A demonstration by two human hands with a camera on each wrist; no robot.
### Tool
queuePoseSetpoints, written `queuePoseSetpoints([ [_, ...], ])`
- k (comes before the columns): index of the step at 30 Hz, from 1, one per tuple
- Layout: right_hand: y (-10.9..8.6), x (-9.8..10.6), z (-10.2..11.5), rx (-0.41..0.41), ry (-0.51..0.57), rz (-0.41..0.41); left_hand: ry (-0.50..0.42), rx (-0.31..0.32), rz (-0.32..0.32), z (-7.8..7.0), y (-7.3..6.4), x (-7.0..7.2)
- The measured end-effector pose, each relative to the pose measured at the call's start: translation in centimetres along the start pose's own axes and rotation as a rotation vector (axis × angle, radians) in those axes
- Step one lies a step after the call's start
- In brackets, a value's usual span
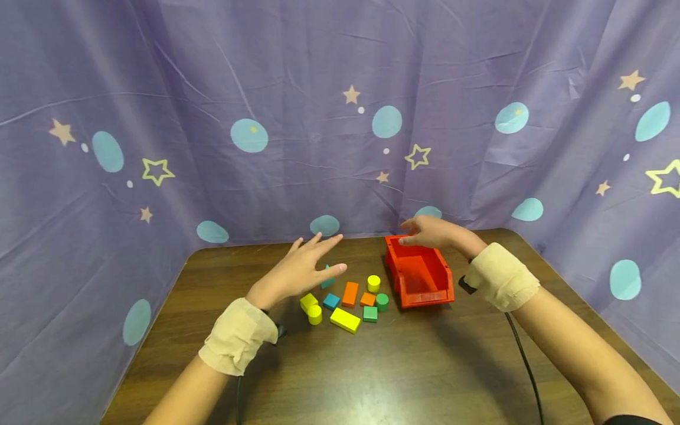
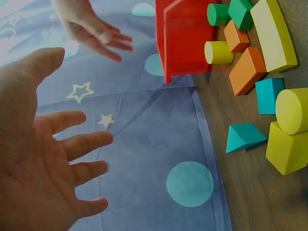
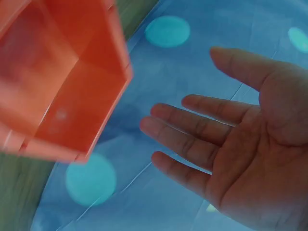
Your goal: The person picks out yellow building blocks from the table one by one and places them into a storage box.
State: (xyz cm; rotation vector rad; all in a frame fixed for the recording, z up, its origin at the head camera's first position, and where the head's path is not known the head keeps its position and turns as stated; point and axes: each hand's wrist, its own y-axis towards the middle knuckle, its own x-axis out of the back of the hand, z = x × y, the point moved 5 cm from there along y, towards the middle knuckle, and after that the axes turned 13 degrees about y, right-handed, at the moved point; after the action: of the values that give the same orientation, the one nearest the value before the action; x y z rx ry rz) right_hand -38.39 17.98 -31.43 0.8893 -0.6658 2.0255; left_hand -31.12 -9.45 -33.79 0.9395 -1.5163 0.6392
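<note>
My left hand (image 1: 298,270) is held above the table with its fingers spread, over the left part of a group of toy blocks, and it holds nothing. A teal triangular block (image 2: 244,136) is among those nearest to it, partly hidden behind the hand in the head view. At the far end of the red bin (image 1: 419,274), my right hand (image 1: 432,231) hovers with its fingers extended and nothing in its grasp. In the right wrist view the palm faces the camera, and a gap shows between the fingertips and the bin, whose inside looks bare.
Between the hands lie orange blocks (image 1: 350,294), a long yellow block (image 1: 345,320), a green cylinder (image 1: 382,303), a blue block (image 1: 331,301) and several others. They stand on a dark wooden table (image 1: 340,378). A purple curtain (image 1: 297,77) hangs behind. Cables trail from both wrists.
</note>
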Motion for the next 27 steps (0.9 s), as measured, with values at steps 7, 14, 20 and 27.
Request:
queuePoseSetpoints([
  [7, -1.0, 1.9, -3.7, -0.049, -0.026, -0.047, 0.014, -0.097, -0.197, -0.4, -0.6, 0.9],
  [14, -1.5, 2.4, -7.2, -0.121, 0.12, -0.045, 0.055, -0.228, -0.329, -0.9, -0.8, 1.1],
  [20, -1.5, 2.1, -9.2, -0.162, 0.195, -0.033, 0.097, -0.255, -0.343, -1.2, -0.5, 0.7],
  [27, -1.5, 1.8, -10.1, -0.185, 0.226, -0.054, 0.154, -0.251, -0.321, -1.5, 0.1, -0.5],
])
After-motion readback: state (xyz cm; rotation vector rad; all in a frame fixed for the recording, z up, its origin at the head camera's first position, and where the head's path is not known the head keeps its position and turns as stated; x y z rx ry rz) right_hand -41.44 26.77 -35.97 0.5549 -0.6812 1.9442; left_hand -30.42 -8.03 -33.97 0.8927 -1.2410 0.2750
